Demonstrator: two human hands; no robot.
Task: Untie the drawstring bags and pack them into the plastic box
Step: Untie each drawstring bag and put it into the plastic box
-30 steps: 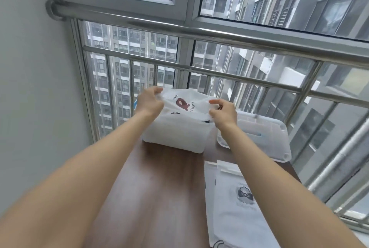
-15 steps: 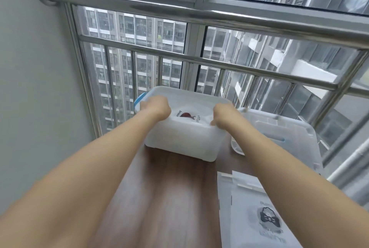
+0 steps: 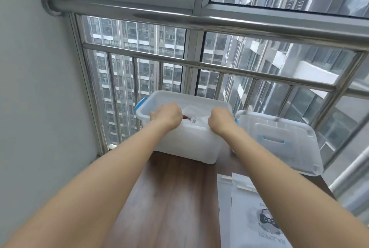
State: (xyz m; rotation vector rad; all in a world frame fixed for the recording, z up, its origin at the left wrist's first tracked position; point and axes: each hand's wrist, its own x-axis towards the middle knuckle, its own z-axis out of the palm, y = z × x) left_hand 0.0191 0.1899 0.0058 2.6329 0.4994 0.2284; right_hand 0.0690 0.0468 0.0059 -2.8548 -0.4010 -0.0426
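**Evidently soft goods: a drawstring bag laid into the box**

Largest first, the wooden table (image 3: 169,197) carries everything and lies beneath both forearms. Ahead of the hands stands the translucent plastic box (image 3: 191,146), open; its lid (image 3: 279,144) rests just right of the right hand, and the window railing (image 3: 209,66) rises beyond. Near the right elbow lies a stack of flat white bags (image 3: 247,213), the top one printed with a dark figure. Inside the box, between the two hands, sits the white drawstring bag (image 3: 196,117), its small print partly visible. The left hand (image 3: 166,117) and the right hand (image 3: 219,120) are both curled inside the box at opposite ends of this bag; the fingers are hidden, so whether they pinch the cloth or only press it cannot be told. By judgement the bag is light, limp and unbreakable, and likely to crumple if gripped mid-panel. It is best held by two corners or the top hem, then smoothed flat.
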